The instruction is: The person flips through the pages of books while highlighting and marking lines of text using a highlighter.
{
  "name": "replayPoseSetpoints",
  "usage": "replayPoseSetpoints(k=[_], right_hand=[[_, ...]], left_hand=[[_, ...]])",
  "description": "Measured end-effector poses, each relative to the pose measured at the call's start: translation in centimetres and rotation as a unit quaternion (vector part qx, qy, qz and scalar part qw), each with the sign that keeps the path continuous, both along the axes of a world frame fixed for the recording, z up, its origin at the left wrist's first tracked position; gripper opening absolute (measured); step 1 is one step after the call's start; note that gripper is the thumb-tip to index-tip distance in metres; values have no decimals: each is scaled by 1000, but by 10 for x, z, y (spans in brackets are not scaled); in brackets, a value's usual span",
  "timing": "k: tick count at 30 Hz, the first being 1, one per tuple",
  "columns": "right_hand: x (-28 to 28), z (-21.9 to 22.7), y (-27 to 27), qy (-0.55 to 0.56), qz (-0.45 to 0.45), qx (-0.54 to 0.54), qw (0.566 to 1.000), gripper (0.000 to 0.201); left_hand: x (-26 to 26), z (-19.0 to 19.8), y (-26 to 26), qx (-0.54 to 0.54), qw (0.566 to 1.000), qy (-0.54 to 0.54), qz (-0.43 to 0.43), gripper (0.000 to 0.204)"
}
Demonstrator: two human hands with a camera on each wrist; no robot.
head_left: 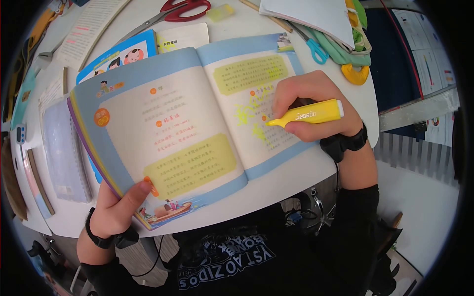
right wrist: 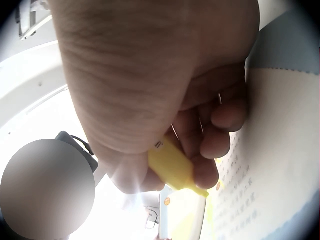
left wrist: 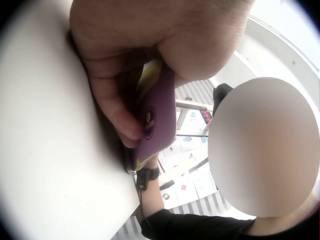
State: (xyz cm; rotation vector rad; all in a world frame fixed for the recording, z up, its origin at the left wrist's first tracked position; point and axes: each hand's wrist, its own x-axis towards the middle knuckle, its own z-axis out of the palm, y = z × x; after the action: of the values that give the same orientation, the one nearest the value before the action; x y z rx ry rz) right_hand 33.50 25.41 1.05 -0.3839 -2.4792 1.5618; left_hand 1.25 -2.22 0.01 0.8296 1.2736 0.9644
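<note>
An open book with blue-bordered pages lies tilted across the white table. My left hand grips its lower left corner, thumb on the page; in the left wrist view the fingers of the left hand curl under the purple cover. My right hand pinches a yellow highlighter, its tip at the text of the right page, beside yellow marks. In the right wrist view the right hand holds the highlighter near the page.
Behind the book are a blue booklet, red scissors, blue-handled scissors, papers and a green and yellow pouch. A clear-covered notebook lies at the left. The table's front edge runs just below the book.
</note>
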Motion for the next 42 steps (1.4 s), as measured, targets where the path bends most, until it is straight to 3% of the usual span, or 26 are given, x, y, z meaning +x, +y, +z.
replayPoseSetpoints(k=[4, 7, 10, 12, 29, 31, 36, 39, 42], right_hand=[[-2, -4, -2, 16, 5, 42, 999, 19], [-2, -1, -1, -30, -49, 27, 998, 18], [0, -2, 3, -6, 27, 47, 999, 18], [0, -4, 1, -5, -8, 24, 1000, 19], [0, -6, 4, -15, -42, 57, 997, 15], [1, -5, 4, -14, -40, 52, 998, 15], [3, -4, 9, -20, 18, 58, 998, 16], [1, -7, 4, -13, -44, 40, 998, 16], [0, -4, 5, -9, -31, 65, 997, 16]], left_hand=[[0, 0, -1, -12, 1000, 2, 5, 39], [3, 3, 0, -21, 1000, 0, 23, 38], [0, 1, -3, -25, 999, 12, 17, 37], [0, 1, -3, -22, 1000, 15, 16, 36], [2, 5, -1, -36, 999, 14, 27, 35], [-4, 2, -4, -66, 998, 20, 7, 49], [2, 4, -2, -54, 998, 18, 22, 43], [4, 7, 0, -46, 998, 17, 33, 38], [3, 4, -1, -49, 998, 23, 35, 39]])
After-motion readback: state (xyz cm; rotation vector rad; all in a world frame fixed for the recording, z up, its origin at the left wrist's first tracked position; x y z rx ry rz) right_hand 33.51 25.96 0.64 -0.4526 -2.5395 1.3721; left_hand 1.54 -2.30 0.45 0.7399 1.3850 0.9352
